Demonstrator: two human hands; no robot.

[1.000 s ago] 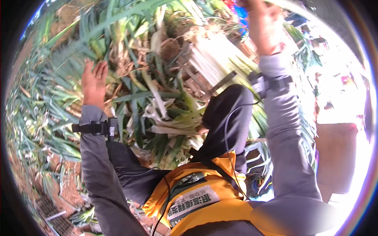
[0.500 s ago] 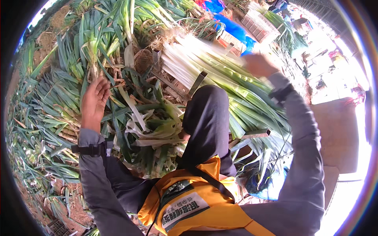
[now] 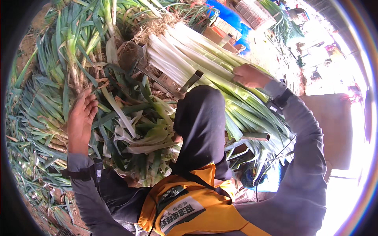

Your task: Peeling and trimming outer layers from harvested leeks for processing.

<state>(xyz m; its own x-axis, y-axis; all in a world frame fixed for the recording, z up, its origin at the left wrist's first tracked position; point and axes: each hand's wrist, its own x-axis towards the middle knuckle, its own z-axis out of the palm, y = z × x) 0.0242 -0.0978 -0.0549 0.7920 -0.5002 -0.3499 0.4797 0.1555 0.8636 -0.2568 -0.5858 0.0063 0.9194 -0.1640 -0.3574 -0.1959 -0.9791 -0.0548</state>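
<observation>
Several trimmed leeks (image 3: 189,55), white at the root end and green toward the leaves, lie side by side across a metal frame (image 3: 165,84) right of my raised knee. My right hand (image 3: 250,76) is on top of this pile, its fingers curled round a leek where the white turns green. On the left, my left hand (image 3: 82,116) is raised with fingers loosely bent and a little apart; nothing shows in them. Just beyond its fingertips are the lower stems of untrimmed leeks (image 3: 75,72) with dirty, dry outer leaves.
Stripped leaves (image 3: 151,135) are heaped between my left hand and my knee. More untrimmed leeks (image 3: 39,102) cover the far left. Beyond the trimmed pile are a cardboard box (image 3: 220,33), blue sheeting (image 3: 228,17) and a plastic crate (image 3: 256,15). A brown board (image 3: 328,129) stands at the right.
My right hand was blurred above the pile and has come down onto the leeks. The view has shifted slightly; my left hand now appears lower and farther left, its fingers looser.
</observation>
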